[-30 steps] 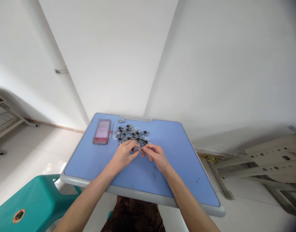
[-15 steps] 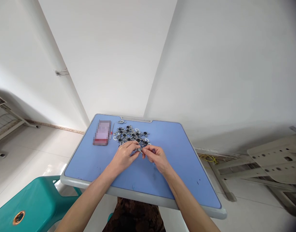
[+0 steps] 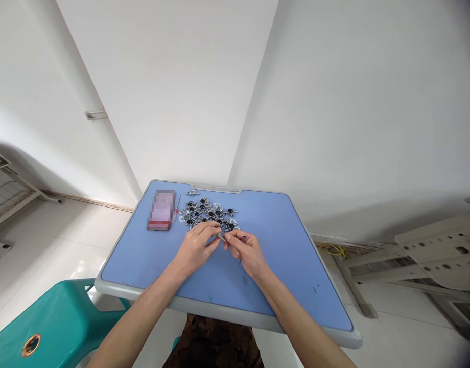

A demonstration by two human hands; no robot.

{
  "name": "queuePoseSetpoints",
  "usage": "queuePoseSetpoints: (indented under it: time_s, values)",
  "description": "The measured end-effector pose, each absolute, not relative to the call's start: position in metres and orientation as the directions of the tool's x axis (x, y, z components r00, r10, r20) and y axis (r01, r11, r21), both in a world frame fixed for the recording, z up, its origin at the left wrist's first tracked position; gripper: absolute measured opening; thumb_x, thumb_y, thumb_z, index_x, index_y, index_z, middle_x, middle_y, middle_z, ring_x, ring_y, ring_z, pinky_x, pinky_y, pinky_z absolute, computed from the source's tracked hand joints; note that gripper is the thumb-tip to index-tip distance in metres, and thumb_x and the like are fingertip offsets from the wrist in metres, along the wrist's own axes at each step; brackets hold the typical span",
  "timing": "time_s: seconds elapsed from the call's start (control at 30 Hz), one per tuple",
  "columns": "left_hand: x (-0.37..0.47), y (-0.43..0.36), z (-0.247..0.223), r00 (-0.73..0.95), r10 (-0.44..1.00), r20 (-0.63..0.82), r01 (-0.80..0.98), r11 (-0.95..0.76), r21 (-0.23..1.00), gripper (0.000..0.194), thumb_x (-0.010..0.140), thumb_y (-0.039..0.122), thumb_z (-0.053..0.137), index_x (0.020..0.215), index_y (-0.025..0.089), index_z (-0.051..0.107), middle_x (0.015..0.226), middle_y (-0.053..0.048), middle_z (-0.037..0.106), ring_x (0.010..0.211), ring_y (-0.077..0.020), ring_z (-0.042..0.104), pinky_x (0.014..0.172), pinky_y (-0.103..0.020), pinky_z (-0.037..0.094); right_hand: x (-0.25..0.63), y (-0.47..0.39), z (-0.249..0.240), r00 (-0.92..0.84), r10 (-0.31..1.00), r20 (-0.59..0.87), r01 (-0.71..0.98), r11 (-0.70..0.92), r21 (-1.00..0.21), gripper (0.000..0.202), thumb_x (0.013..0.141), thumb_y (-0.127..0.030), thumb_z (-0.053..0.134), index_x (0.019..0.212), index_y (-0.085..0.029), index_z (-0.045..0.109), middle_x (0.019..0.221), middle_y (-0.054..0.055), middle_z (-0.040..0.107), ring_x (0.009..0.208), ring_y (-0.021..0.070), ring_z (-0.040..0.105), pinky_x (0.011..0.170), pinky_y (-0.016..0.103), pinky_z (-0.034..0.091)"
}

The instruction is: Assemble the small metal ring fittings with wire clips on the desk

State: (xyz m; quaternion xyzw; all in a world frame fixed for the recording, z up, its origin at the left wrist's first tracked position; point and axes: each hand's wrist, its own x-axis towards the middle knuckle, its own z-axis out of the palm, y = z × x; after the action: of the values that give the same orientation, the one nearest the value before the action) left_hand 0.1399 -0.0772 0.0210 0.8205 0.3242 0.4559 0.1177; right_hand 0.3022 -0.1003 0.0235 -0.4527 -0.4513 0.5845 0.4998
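Between the fingertips of both hands is a small metal part (image 3: 220,236), mostly covered by the fingers. My left hand (image 3: 197,245) pinches it from the left, and my right hand (image 3: 246,249) pinches its right end. Just beyond the hands lies a pile of small metal fittings (image 3: 204,210) with round black discs, partly hidden by my left hand. One loose fitting (image 3: 192,192) lies apart, near the table's back edge. What exactly the held part is cannot be made out.
The pieces lie on a blue table (image 3: 284,255) with a pale rim. A phone (image 3: 161,210) with a blurred screen and a red-handled screwdriver (image 3: 177,207) lie left of the pile. A green stool (image 3: 62,317) stands at the lower left; a wall rises behind the table.
Both hands stay together at nearly the same spot, the right hand's fingers having shifted slightly on the part. The view has moved a little.
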Motion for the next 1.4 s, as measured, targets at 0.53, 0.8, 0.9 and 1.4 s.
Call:
queuePoseSetpoints:
  time_s: [0.53,0.8,0.9,1.4]
  values:
    - [0.138,-0.076,0.022,0.382,0.643,0.664,0.415,-0.761,0.499,0.013,0.082,0.015,0.057,0.094,0.018,0.062,0.1,-0.009,0.066,0.096,-0.0201,0.064,0.081,-0.035,0.055,0.304,-0.099,0.027,-0.114,0.988,-0.105,-0.16,-0.122,-0.98,0.031,0.07,-0.044,0.069,0.063,-0.015,0.062,0.052,-0.002,0.055,0.037,0.0036,0.025,0.039,0.023,0.013]
    - [0.136,-0.074,0.024,0.363,0.651,0.667,0.422,-0.753,0.505,0.014,0.081,0.014,0.058,0.093,0.018,0.063,0.097,-0.008,0.068,0.093,-0.0198,0.065,0.08,-0.034,0.055,0.311,-0.097,0.031,-0.056,0.997,-0.048,0.012,-0.047,-0.999,0.037,0.074,-0.05,0.062,0.066,-0.014,0.066,0.049,-0.001,0.053,0.038,0.0048,0.027,0.039,0.023,0.017]
    - [0.135,-0.074,0.025,0.369,0.627,0.686,0.417,-0.771,0.482,0.013,0.082,0.014,0.057,0.093,0.018,0.063,0.097,-0.008,0.068,0.093,-0.0197,0.065,0.08,-0.035,0.056,0.315,-0.096,0.033,0.065,0.997,-0.032,0.011,-0.032,-0.999,0.039,0.071,-0.051,0.064,0.078,-0.013,0.068,0.054,0.0,0.057,0.039,0.0048,0.028,0.038,0.022,0.018]
    - [0.133,-0.074,0.023,0.352,0.577,0.737,0.438,-0.798,0.415,0.017,0.082,0.012,0.057,0.097,0.018,0.06,0.101,-0.009,0.067,0.096,-0.0193,0.064,0.082,-0.034,0.054,0.315,-0.095,0.031,0.052,0.998,-0.022,0.051,-0.024,-0.998,0.037,0.073,-0.049,0.062,0.078,-0.012,0.067,0.054,0.0,0.056,0.04,0.0052,0.028,0.039,0.022,0.02]
